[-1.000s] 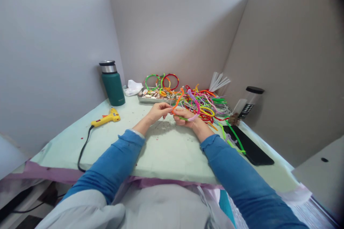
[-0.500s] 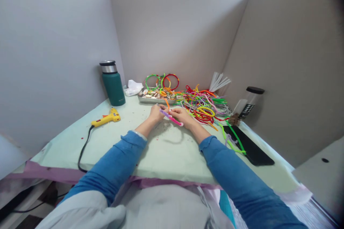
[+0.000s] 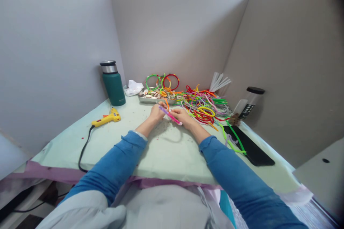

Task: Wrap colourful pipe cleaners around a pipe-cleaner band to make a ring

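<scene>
Watching from afar, I saw the fuzzy strip [image 3: 174, 118] tip lower in front of the shell tray [image 3: 152, 101], left hand [image 3: 156, 113] and right hand [image 3: 183, 116] pinched on it, likely shaping it together.

A fuzzy stem [image 3: 174, 118], purple at its upper-left end, magenta further along and pale pink at the tip, slants down rightward just below the frame's centre. Above it, an orange fuzzy stem [image 3: 167, 104] sticks up, leaning left.
</scene>
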Motion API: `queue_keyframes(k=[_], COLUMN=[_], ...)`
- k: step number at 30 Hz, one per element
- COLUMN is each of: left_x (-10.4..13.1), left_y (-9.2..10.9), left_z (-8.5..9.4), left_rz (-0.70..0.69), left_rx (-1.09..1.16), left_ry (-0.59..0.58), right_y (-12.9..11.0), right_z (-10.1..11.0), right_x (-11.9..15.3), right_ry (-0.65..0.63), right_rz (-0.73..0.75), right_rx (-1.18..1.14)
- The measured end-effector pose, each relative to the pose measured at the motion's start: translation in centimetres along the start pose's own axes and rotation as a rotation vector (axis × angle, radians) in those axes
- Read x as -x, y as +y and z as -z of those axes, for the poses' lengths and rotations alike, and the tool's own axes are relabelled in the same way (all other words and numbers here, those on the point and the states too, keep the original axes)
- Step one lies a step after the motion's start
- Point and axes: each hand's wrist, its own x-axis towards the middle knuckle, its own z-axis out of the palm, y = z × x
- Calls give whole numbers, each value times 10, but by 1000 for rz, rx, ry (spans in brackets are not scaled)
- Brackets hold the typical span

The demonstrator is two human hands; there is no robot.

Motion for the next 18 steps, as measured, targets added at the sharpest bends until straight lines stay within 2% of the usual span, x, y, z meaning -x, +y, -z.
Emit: queue_keyframes(k=[3,10,18], left_x=[1,3,9], left_y=[1,3,13], left_z=[0,3,14], left_rz=[-88,-161,-306], left_rx=[-46,45,-97], left_ry=[11,-134,-273], right_y=[-4,0,-12], right_z=[2,18,32], right_x=[3,-1,5], right_ry=[-63,-254,-407], right_rz=[-67,-100,-252], right_rx=[-55,-216,-273])
